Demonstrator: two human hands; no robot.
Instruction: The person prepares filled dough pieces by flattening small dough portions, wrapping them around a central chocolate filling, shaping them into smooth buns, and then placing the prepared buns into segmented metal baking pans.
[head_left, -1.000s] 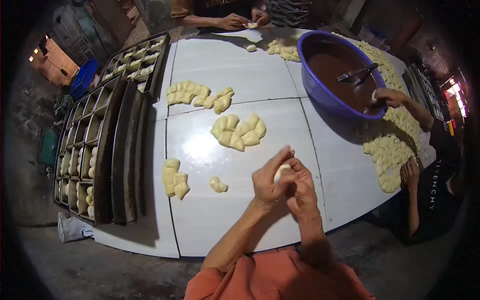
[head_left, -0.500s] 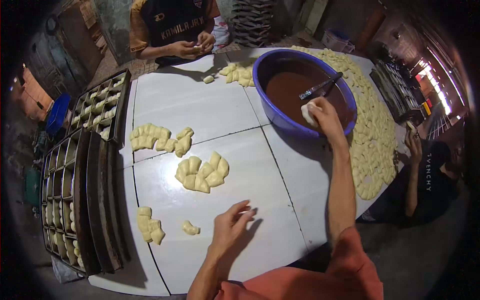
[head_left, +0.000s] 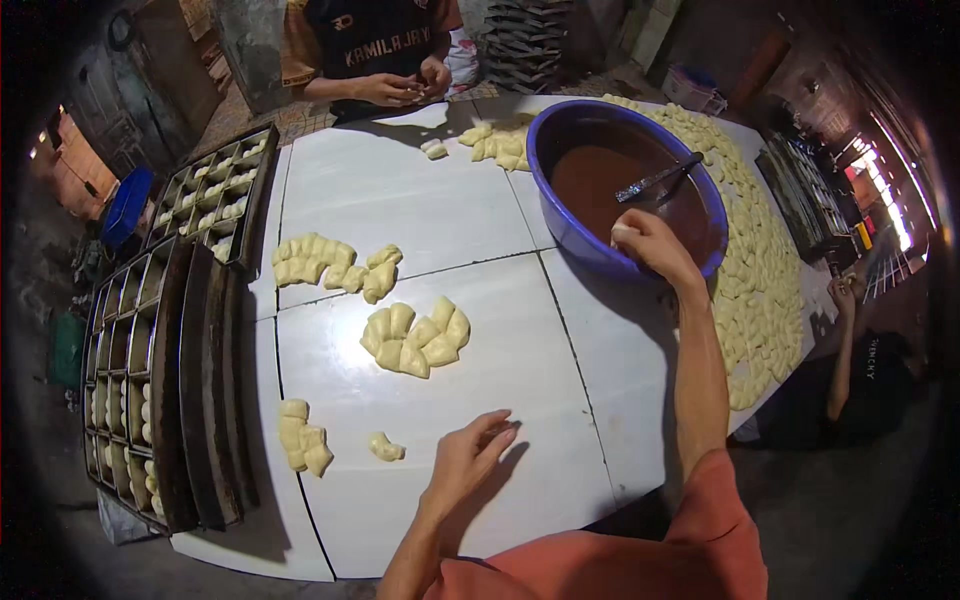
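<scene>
Over the near rim of a purple basin (head_left: 570,228) of brown filling, my right hand (head_left: 655,248) is closed around a dough piece (head_left: 624,234). Only a pale bit of that piece shows past the fingers. A dark-handled spatula (head_left: 655,180) rests in the brown filling (head_left: 590,185). My left hand (head_left: 470,462) hovers low above the white table with its fingers stretched out, holding nothing. Nearest to it lies a small dough piece (head_left: 386,447). Beyond are a middle dough cluster (head_left: 415,340), a left dough cluster (head_left: 304,438) and a farther dough row (head_left: 312,260).
Sectioned metal trays (head_left: 125,365) holding dough balls line the left edge. Many dough pieces (head_left: 755,310) cover the table's right side. Across the table, a person (head_left: 375,60) handles something small. Another person (head_left: 850,385) is at the right. Dark pans (head_left: 805,195) stand behind.
My right hand has closed more tightly around the dough piece, which shows less now. The whole view has shifted slightly. My left hand stays nearly in place.
</scene>
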